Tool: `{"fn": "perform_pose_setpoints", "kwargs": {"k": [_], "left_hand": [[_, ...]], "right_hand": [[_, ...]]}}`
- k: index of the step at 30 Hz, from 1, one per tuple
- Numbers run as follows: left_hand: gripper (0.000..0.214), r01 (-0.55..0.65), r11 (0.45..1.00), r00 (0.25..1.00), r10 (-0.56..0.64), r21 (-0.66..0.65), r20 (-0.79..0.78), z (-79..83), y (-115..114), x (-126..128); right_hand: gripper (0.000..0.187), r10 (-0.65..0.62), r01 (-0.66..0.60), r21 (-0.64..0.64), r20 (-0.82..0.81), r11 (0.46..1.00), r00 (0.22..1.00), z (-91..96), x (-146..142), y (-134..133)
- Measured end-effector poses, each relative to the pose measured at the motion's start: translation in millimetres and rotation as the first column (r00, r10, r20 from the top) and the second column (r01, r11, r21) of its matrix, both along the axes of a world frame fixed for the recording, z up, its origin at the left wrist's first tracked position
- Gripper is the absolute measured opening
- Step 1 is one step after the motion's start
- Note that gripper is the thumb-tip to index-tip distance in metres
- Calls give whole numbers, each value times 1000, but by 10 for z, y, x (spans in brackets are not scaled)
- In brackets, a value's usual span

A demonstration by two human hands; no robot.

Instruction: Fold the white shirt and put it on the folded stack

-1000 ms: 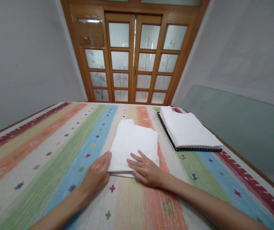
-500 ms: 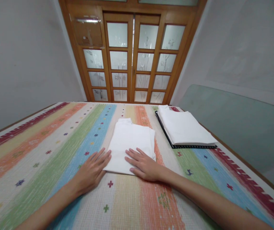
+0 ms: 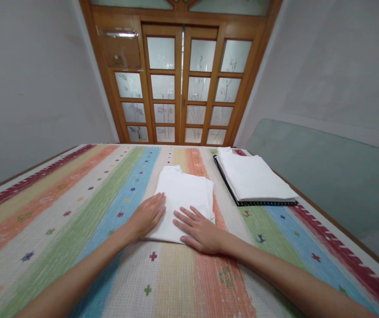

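A folded white cloth [image 3: 186,194] lies in the middle of a striped, many-coloured table cover [image 3: 77,212]. My left hand [image 3: 148,214] rests flat on the cloth's near left corner, fingers stretched out. My right hand [image 3: 200,229] lies flat on the cloth's near right edge, fingers spread. Neither hand grips anything.
A stack of folded cloth, white on top with a dark dotted piece beneath [image 3: 254,180], sits at the far right of the table. Wooden doors with frosted glass panes [image 3: 181,84] stand behind the table. A pale green panel [image 3: 325,172] runs along the right wall.
My left hand has slid forward from the table surface onto the cloth's left side. The right hand has stayed almost in place on the cloth.
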State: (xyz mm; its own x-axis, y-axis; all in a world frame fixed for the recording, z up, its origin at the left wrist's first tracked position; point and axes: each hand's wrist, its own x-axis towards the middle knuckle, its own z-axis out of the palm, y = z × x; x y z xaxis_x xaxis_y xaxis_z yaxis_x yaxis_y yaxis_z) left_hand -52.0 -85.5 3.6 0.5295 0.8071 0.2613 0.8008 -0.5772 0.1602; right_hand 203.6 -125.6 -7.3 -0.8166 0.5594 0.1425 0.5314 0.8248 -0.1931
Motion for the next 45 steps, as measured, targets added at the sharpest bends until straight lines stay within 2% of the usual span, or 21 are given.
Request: {"fn": "perform_pose_setpoints", "kwargs": {"k": [5, 13, 17, 20, 24, 29, 33, 36, 39, 45], "left_hand": [[51, -100, 995, 995, 100, -8, 16, -140, 289, 347], [57, -177, 984, 984, 177, -2, 21, -329, 445, 327], [65, -254, 966, 967, 254, -50, 8, -307, 464, 320], [71, -345, 931, 936, 351, -122, 26, -248, 488, 279], [59, -425, 883, 875, 458, -200, 161, -124, 540, 163], [33, -400, 877, 849, 464, -268, 253, 67, 631, 30], [23, -382, 832, 785, 522, -403, 333, 157, 722, -6], [19, -339, 775, 725, 576, -532, 377, 181, 787, -25], [23, -289, 724, 678, 617, -626, 401, 183, 834, -62], [16, -232, 679, 656, 638, -697, 403, 150, 892, -115]], "right_hand": [[56, 6, -6, -11, 15, 1000, 1000, 19, -1, -6], [55, 1, -1, -7, 7, 1000, 1000, 25, -4, -19], [55, -8, 8, 1, 1, 1000, 1000, 34, -6, -31], [55, -8, 8, -2, 2, 1000, 1000, 34, -8, -34], [55, -4, 4, -13, -2, 1000, 1000, 28, -8, -31], [54, -5, 4, -23, -12, 1000, 1000, 44, -8, -37], [55, 4, -5, -38, -26, 999, 1000, 43, 7, -25], [62, 23, -25, -80, -34, 997, 999, 35, 30, -1], [73, 34, -38, -109, -43, 993, 998, 37, 48, 12], [75, 12, -19, -128, -60, 992, 998, 64, 42, -14]]}}
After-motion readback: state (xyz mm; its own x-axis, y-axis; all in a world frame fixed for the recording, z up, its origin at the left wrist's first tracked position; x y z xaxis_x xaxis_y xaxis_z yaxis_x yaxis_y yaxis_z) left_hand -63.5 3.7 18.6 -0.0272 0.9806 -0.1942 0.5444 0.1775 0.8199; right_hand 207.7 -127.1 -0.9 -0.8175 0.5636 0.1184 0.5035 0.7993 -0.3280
